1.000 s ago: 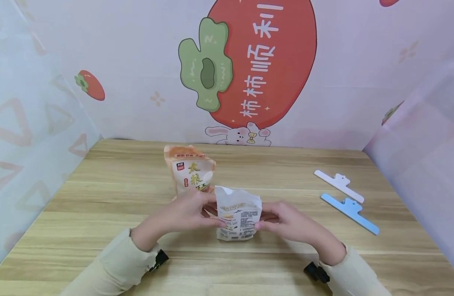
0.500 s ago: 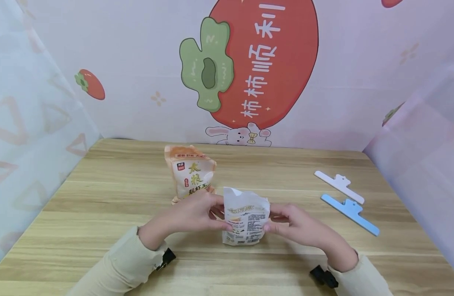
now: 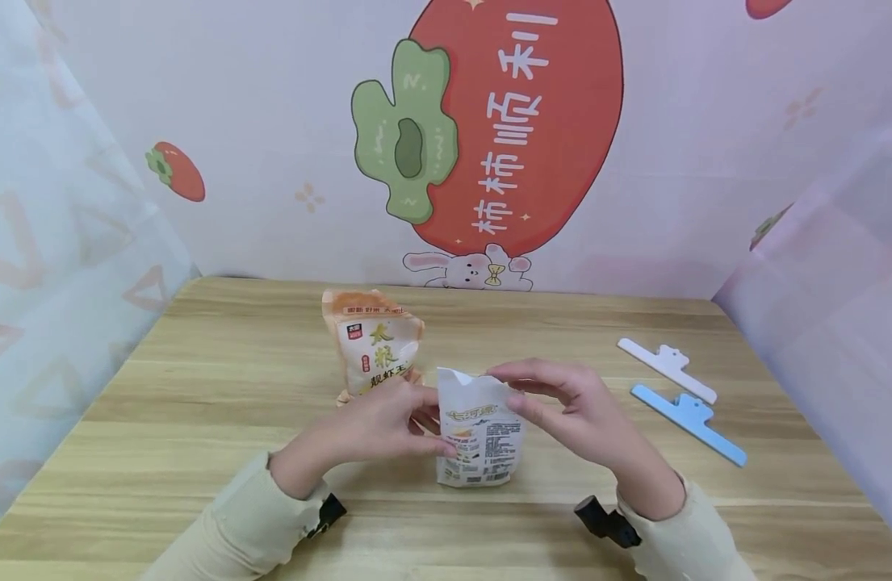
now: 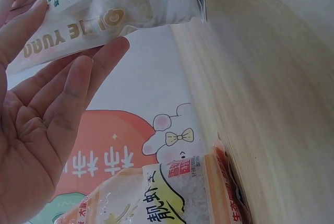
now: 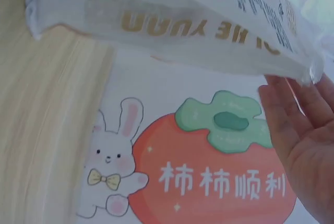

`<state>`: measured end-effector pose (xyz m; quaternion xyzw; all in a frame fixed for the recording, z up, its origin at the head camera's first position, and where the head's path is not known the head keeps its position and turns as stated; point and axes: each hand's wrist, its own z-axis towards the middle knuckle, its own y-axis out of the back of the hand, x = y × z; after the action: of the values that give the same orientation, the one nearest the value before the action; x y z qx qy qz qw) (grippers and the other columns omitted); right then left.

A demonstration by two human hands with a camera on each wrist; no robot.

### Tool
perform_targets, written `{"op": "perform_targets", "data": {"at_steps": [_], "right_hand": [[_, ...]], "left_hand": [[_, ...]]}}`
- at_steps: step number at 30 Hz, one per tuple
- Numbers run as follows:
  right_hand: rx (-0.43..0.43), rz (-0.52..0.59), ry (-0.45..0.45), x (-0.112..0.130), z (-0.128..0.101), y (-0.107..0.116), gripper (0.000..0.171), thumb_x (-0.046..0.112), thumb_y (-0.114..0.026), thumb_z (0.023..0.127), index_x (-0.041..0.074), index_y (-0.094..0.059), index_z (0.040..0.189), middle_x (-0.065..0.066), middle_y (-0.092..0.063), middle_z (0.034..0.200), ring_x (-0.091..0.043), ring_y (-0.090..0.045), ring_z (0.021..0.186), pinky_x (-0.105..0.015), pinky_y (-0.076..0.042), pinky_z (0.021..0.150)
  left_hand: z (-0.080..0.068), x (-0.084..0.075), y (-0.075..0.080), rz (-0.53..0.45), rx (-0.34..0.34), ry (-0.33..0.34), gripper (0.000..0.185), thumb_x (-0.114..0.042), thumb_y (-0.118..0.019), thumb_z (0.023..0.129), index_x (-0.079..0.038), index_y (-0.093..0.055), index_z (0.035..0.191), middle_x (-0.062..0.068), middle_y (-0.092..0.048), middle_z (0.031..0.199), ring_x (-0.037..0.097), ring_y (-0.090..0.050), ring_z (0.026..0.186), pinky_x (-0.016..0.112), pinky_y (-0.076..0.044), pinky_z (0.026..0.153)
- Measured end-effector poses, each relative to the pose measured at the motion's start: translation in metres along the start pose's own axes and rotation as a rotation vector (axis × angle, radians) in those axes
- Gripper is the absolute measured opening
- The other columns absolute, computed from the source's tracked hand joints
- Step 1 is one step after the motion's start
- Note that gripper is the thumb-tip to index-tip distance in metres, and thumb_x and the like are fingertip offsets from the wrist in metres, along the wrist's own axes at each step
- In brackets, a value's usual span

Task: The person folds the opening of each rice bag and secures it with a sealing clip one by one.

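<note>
— So where's the white bag (image 3: pixel 479 436) right now?

— Standing upright on the table (image 3: pixel 220 379), near its front edge, between both hands. The orange bag (image 3: pixel 373 345) stands just behind it to the left.

— And the hands?

— The left hand (image 3: pixel 376 424) holds the white bag's left side, thumb on the front and fingers behind. In the left wrist view those fingers (image 4: pixel 57 109) lie fairly straight against the pack, so it's a light hold. The right hand (image 3: pixel 569 403) is up at the top right corner, fingertips pinching or touching the open edge; I can't tell for sure which. The right wrist view shows only its fingers (image 5: pixel 297 125) beside the bag's end.

— What worries you?

— The top looks cut open and uneven. I'd guess a tug at that corner could tip the bag, since the left hand steadies it only loosely, and rice could spill out of the mouth. Squeezing the sides hard could also push grains up and out.

— Anything nearby to knock?

— The orange bag is close behind the left knuckles; a backward nudge could topple it. The white clip (image 3: pixel 667 369) and blue clip (image 3: pixel 688 422) lie well apart to the right, untouched, and a sweep of the right sleeve might slide them toward the table's edge.
</note>
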<state>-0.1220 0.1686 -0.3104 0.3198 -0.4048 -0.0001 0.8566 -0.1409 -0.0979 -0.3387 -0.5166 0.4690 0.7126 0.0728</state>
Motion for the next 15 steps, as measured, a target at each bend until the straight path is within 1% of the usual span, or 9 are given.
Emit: {"op": "perform_targets", "data": {"at_steps": [3,6,9,12,15], "right_hand": [[-0.052,-0.018,0.036,0.003,0.005,-0.004,0.026,-0.007,-0.069,0.087,0.004,-0.072,0.11,-0.01,-0.075,0.105,-0.011,-0.071,0.096,-0.026,-0.058,0.084],[-0.091,-0.023,0.065,0.004,0.008,-0.006,0.023,-0.008,-0.071,0.085,0.003,-0.074,0.104,-0.01,-0.076,0.099,-0.012,-0.072,0.09,-0.025,-0.059,0.079],[-0.12,-0.016,0.097,0.003,0.009,-0.008,0.02,-0.009,-0.071,0.084,0.003,-0.074,0.1,-0.011,-0.076,0.094,-0.012,-0.072,0.085,-0.024,-0.059,0.075],[-0.145,-0.02,0.123,0.003,0.009,-0.01,0.019,-0.009,-0.072,0.083,0.001,-0.074,0.099,-0.013,-0.075,0.092,-0.012,-0.071,0.081,-0.022,-0.059,0.072],[-0.159,-0.028,0.125,0.003,0.009,-0.012,0.019,-0.01,-0.072,0.083,0.001,-0.074,0.098,-0.013,-0.075,0.09,-0.011,-0.07,0.078,-0.022,-0.059,0.071]], "left_hand": [[0.0,0.0,-0.001,-0.005,-0.002,-0.002,0.041,-0.027,-0.08,0.085,-0.007,-0.069,0.118,0.005,-0.076,0.108,0.008,-0.073,0.092,0.017,-0.056,0.078],[0.0,0.001,-0.001,-0.008,-0.004,-0.007,0.04,-0.027,-0.079,0.085,-0.007,-0.068,0.118,0.005,-0.075,0.108,0.009,-0.073,0.092,0.019,-0.057,0.079],[-0.001,-0.001,0.001,0.021,-0.021,0.0,0.043,-0.031,-0.079,0.085,-0.011,-0.068,0.12,0.001,-0.075,0.11,0.009,-0.072,0.095,0.024,-0.058,0.082],[-0.003,-0.007,0.006,0.088,-0.086,-0.011,0.046,-0.038,-0.08,0.083,-0.016,-0.067,0.122,-0.007,-0.074,0.11,0.008,-0.069,0.099,0.028,-0.058,0.084],[-0.005,-0.02,0.014,0.124,-0.199,-0.05,0.048,-0.038,-0.082,0.081,-0.018,-0.067,0.122,-0.01,-0.072,0.108,0.007,-0.065,0.098,0.029,-0.058,0.081]]}}
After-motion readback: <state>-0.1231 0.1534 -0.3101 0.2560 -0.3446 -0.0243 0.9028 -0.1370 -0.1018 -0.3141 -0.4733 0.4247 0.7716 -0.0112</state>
